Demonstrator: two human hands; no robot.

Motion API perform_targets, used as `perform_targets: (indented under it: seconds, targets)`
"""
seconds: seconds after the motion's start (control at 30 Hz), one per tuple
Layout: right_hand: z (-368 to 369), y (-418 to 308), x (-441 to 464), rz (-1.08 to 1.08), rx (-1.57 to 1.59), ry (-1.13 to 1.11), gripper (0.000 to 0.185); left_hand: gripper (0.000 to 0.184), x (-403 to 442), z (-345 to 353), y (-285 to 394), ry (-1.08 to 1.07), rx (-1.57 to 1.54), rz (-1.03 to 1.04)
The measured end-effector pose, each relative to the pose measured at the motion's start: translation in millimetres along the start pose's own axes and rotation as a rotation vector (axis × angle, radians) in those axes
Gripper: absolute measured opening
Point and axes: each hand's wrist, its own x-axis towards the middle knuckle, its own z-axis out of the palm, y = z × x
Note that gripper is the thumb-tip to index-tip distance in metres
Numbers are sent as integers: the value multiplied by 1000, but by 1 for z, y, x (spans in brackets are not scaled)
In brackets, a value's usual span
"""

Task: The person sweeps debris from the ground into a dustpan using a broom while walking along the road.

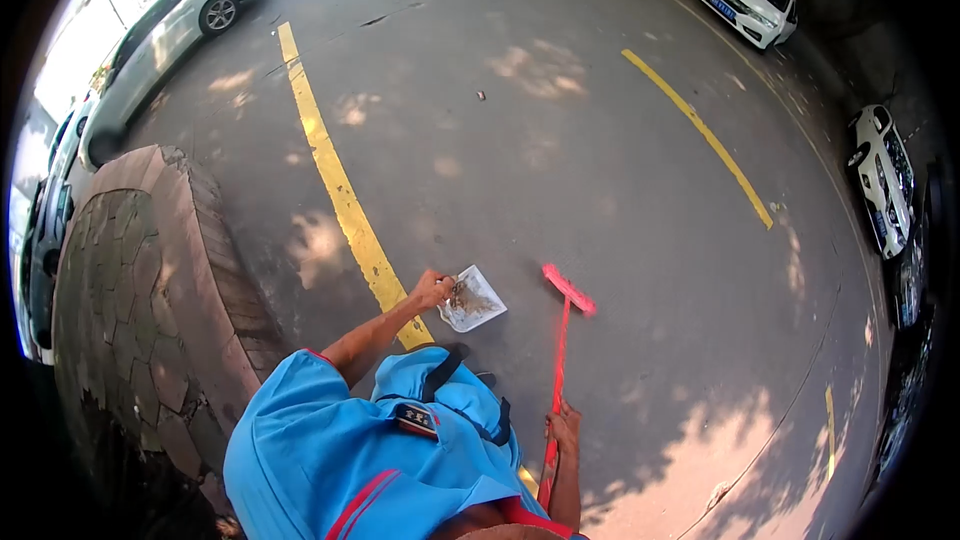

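My left hand [432, 289] is closed at the near left edge of a white dustpan [487, 314], gripping it; its handle is hidden. Grey-brown dirt lies in the pan, which hangs or rests beside the yellow line. My right hand [565, 424] is wrapped round the red stick of a broom [562, 355]. The broom's pinkish-red head [569, 290] is to the right of the dustpan, apart from it, over the grey road.
A small piece of litter [481, 95] lies ahead on the road. Yellow lines [338, 180] mark the asphalt. A raised stone-paved kerb [190, 270] borders the left. A pale car [190, 15] stands at far left, and white cars [745, 2] are parked along the right.
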Motion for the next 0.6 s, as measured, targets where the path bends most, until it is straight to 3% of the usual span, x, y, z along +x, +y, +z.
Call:
perform_targets:
  seconds: [0.1, 0.23, 0.37, 0.47, 0.6]
  targets:
    - [-3, -14, 24, 9, -39, 4, 39, 38, -11, 4, 19, 96, -20, -37]
    - [-10, 29, 59, -38, -57, 0, 35, 38, -15, 3, 13, 98, -73, 14]
    - [25, 30, 20, 27, -190, -76, 33, 37, -14, 0, 10, 62, -1, 69]
    - [45, 35, -14, -114, -221, -143, 36, 37, -26, 3, 9, 85, -16, -8]
    - [56, 3, -46, -14, -203, -160, 50, 37, -22, 8, -15, 60, 9, 47]
